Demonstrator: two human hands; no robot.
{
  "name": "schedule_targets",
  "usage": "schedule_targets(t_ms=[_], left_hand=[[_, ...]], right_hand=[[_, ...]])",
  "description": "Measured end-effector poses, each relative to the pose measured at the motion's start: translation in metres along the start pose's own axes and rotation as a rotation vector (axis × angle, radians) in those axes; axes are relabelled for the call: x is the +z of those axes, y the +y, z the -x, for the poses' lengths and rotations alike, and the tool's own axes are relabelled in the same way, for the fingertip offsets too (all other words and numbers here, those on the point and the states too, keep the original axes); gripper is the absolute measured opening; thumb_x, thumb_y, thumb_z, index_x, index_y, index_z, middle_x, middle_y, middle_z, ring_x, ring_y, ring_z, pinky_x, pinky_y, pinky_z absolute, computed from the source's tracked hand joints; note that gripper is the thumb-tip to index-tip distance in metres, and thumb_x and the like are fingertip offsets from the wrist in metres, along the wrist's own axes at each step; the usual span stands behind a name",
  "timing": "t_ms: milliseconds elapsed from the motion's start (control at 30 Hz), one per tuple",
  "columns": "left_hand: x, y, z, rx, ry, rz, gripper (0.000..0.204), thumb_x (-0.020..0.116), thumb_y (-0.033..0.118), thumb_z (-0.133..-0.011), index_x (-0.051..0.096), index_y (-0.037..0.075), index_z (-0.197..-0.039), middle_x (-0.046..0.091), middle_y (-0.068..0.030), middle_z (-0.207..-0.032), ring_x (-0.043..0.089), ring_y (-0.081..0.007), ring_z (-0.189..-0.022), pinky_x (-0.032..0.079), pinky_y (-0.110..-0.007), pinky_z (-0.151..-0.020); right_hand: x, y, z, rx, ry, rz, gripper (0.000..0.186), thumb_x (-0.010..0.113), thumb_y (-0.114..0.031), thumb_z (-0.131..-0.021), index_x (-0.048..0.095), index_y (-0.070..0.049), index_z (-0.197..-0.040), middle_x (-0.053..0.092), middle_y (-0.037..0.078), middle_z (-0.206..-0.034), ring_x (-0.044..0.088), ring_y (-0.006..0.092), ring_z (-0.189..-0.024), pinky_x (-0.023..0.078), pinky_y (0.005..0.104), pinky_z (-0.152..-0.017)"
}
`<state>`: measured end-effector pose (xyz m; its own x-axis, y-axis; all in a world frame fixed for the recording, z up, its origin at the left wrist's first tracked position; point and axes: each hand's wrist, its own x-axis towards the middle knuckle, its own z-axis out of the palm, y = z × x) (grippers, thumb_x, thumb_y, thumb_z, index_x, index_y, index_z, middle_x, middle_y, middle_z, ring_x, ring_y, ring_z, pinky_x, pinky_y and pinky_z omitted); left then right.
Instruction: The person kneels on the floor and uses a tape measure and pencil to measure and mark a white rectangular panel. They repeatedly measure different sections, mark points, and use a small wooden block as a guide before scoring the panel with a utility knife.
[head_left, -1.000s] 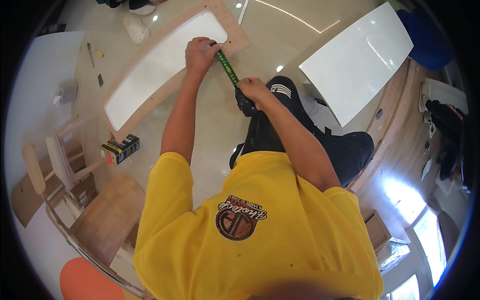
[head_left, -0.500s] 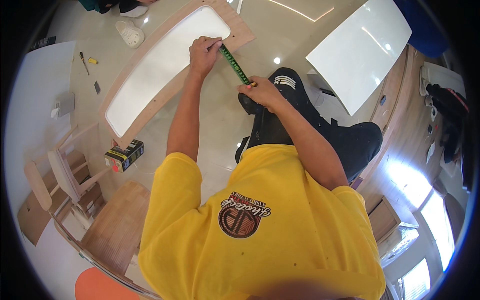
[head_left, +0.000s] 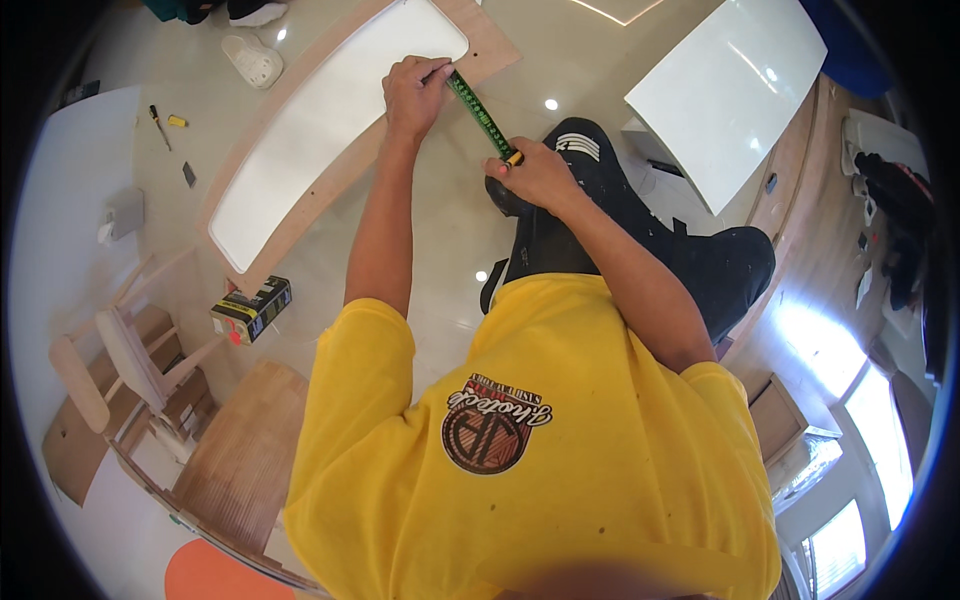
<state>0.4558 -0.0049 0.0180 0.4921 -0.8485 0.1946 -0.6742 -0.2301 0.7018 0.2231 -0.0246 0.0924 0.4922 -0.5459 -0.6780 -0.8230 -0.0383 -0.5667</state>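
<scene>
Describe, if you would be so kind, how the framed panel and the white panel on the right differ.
The framed panel has a wood border; the white panel shows none. The framed panel is a long, curved band, the white panel a broader, four-sided sheet. The white panel shows bright reflections; the framed panel's inset looks evenly white. Both are white-faced.

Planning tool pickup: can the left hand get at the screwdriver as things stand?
Probably not: the left hand holds the tape by its end, and the panel lies between that hand and the screwdriver.
</scene>
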Motion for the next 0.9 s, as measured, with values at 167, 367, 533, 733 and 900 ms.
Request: schedule_targets(t_ms=[167,367,533,733,900], left_hand=[[0.006,-0.013,0.001,0.095,0.045,-0.008,0.015,0.077,0.024,-0.091,0.084,0.014,-0.099,0.074,-0.0069,-0.09,0.066,-0.0278,-0.092,0.051,-0.041,-0.086],[-0.003,0.0,-0.005,0.042,-0.02,0.086,0.019,0.072,0.016,-0.094,0.08,0.003,-0.107,0.075,-0.0161,-0.101,0.07,-0.032,-0.098,0.054,-0.042,-0.09],[-0.001,0.07,-0.007,-0.033,0.019,0.289,0.022,0.07,0.011,-0.099,0.075,-0.003,-0.115,0.072,-0.0127,-0.113,0.068,-0.0238,-0.104,0.053,-0.035,-0.093],[0.093,0.165,-0.031,-0.151,-0.183,0.632,0.023,0.071,0.013,-0.1,0.074,-0.004,-0.116,0.076,-0.0116,-0.111,0.07,-0.0213,-0.104,0.054,-0.034,-0.095],[0.179,0.211,-0.042,-0.083,-0.327,0.545,0.025,0.075,0.016,-0.096,0.076,-0.001,-0.114,0.078,-0.0121,-0.106,0.073,-0.0199,-0.097,0.055,-0.032,-0.09]], right_hand=[[0.01,0.002,-0.002,-0.031,0.066,-0.017,0.068,0.068,-0.051,-0.086,0.067,0.0,-0.131,0.071,0.03,-0.117,0.069,0.0439,-0.112,0.054,0.0449,-0.099],[0.001,0.0,0.005,-0.05,0.173,-0.119,0.041,0.069,-0.039,-0.091,0.072,-0.002,-0.109,0.073,0.027,-0.105,0.069,0.0446,-0.105,0.056,0.0488,-0.092],[-0.062,0.017,0.046,-0.028,0.288,0.055,0.04,0.073,-0.038,-0.089,0.07,-0.005,-0.113,0.069,0.019,-0.116,0.07,0.0418,-0.108,0.055,0.0533,-0.093],[-0.157,0.083,0.09,0.081,0.551,0.253,0.042,0.072,-0.031,-0.09,0.069,-0.012,-0.128,0.067,0.019,-0.114,0.069,0.0383,-0.108,0.054,0.0563,-0.09],[-0.205,0.149,0.087,0.23,0.567,0.388,0.041,0.07,-0.031,-0.091,0.07,-0.016,-0.129,0.067,0.016,-0.117,0.069,0.0363,-0.109,0.051,0.0592,-0.094]])
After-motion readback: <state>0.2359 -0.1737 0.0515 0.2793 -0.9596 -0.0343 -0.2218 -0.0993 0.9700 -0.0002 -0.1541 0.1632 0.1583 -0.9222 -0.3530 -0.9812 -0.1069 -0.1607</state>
